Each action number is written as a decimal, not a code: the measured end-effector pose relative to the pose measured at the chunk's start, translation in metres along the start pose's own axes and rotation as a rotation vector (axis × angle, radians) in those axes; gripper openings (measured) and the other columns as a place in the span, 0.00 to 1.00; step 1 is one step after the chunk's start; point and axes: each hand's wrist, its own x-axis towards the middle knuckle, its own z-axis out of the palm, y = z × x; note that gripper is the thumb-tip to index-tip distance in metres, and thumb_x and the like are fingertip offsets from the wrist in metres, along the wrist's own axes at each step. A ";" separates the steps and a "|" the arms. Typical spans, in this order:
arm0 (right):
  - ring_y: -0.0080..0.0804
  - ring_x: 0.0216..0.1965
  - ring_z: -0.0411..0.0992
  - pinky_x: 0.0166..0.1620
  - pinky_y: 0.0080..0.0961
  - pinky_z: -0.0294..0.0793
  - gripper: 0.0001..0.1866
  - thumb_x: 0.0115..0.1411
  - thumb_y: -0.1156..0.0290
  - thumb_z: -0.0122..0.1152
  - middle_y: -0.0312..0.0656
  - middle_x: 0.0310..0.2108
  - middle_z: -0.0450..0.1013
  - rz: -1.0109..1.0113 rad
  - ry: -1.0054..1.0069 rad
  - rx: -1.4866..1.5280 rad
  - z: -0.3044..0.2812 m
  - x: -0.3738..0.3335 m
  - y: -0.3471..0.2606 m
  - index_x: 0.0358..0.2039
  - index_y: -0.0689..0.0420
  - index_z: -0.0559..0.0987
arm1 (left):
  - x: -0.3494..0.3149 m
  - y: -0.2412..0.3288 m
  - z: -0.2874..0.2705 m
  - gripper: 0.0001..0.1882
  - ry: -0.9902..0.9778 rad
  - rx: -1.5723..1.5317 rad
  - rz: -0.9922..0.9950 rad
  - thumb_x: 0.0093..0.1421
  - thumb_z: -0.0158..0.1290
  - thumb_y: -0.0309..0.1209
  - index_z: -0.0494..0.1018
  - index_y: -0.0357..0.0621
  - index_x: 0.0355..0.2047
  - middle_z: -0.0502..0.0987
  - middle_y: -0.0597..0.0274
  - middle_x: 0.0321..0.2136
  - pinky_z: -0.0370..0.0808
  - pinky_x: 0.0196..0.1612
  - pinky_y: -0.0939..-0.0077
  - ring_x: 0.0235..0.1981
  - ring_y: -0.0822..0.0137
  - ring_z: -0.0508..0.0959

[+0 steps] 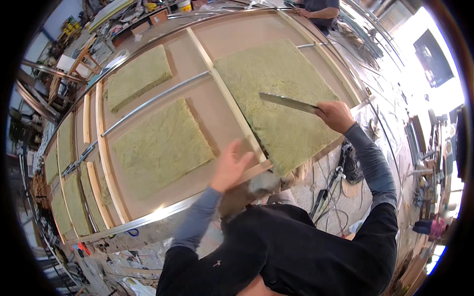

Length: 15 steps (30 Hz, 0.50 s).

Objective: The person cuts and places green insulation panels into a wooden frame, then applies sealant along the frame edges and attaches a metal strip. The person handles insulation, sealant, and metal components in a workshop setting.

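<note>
My right hand (335,115) grips the handle of a long flat knife (288,102), whose blade lies over a large greenish-yellow insulation slab (276,84). That slab sits in the right bay of a big wooden wall panel (222,42) lying flat. My left hand (231,164) is open with fingers spread, resting at the panel's near edge beside a wooden stud (224,91) that borders the slab's left side. Two more insulation slabs (160,145) (138,74) lie in the bays to the left, apart from both hands.
A metal conduit (153,101) crosses the left bays. Several narrower insulation strips (74,202) fill the far left end. Another person (321,10) stands at the panel's far side. Cables and a power tool (350,163) lie on the littered floor at right.
</note>
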 end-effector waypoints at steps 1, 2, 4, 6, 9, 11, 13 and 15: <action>0.55 0.29 0.76 0.32 0.50 0.73 0.21 0.70 0.48 0.58 0.49 0.25 0.76 -0.066 -0.007 -0.010 0.005 0.017 0.007 0.32 0.53 0.79 | 0.015 -0.007 0.036 0.43 -0.016 -0.160 -0.073 0.61 0.66 0.47 0.64 0.31 0.66 0.68 0.37 0.62 0.68 0.66 0.56 0.63 0.44 0.69; 0.55 0.30 0.76 0.32 0.50 0.74 0.21 0.70 0.48 0.57 0.49 0.25 0.76 -0.134 -0.016 -0.017 0.011 0.035 0.013 0.32 0.53 0.79 | 0.026 -0.005 0.065 0.43 0.078 -0.038 -0.025 0.61 0.66 0.46 0.63 0.30 0.67 0.67 0.36 0.62 0.67 0.67 0.56 0.64 0.44 0.69; 0.54 0.31 0.77 0.34 0.50 0.75 0.22 0.69 0.45 0.56 0.49 0.25 0.77 -0.178 -0.138 -0.021 0.009 0.079 0.012 0.33 0.51 0.80 | 0.047 -0.001 0.115 0.43 0.268 0.212 0.067 0.62 0.66 0.44 0.61 0.30 0.68 0.67 0.36 0.63 0.66 0.68 0.55 0.64 0.43 0.68; 0.52 0.33 0.79 0.35 0.50 0.76 0.23 0.69 0.43 0.54 0.47 0.26 0.79 -0.324 -0.187 -0.036 0.011 0.122 0.015 0.34 0.49 0.82 | 0.061 -0.004 0.153 0.42 0.429 0.223 0.038 0.62 0.66 0.40 0.60 0.28 0.68 0.65 0.35 0.64 0.64 0.69 0.53 0.65 0.40 0.66; 0.51 0.34 0.80 0.37 0.51 0.77 0.22 0.70 0.44 0.55 0.45 0.28 0.80 -0.547 -0.193 -0.040 0.029 0.175 0.033 0.35 0.49 0.84 | 0.083 -0.003 0.183 0.42 0.562 0.188 -0.016 0.60 0.67 0.35 0.59 0.28 0.68 0.64 0.35 0.65 0.63 0.70 0.53 0.66 0.39 0.65; 0.51 0.35 0.80 0.38 0.51 0.77 0.23 0.70 0.44 0.55 0.45 0.29 0.81 -0.608 -0.206 -0.032 0.036 0.197 0.046 0.35 0.50 0.85 | 0.094 -0.003 0.189 0.43 0.604 0.179 -0.077 0.58 0.68 0.31 0.59 0.30 0.69 0.64 0.36 0.64 0.63 0.69 0.55 0.66 0.40 0.65; 0.51 0.37 0.81 0.39 0.51 0.78 0.23 0.70 0.45 0.54 0.45 0.31 0.81 -0.672 -0.228 -0.024 0.038 0.212 0.057 0.35 0.50 0.85 | 0.101 -0.005 0.193 0.43 0.647 0.190 -0.146 0.58 0.68 0.30 0.60 0.31 0.69 0.65 0.37 0.63 0.63 0.69 0.56 0.66 0.42 0.65; 0.51 0.39 0.81 0.41 0.50 0.79 0.23 0.70 0.45 0.54 0.45 0.33 0.82 -0.710 -0.254 -0.017 0.036 0.222 0.070 0.37 0.51 0.85 | 0.104 -0.005 0.193 0.41 0.684 0.087 -0.169 0.58 0.68 0.30 0.62 0.29 0.67 0.67 0.39 0.63 0.65 0.68 0.59 0.66 0.47 0.67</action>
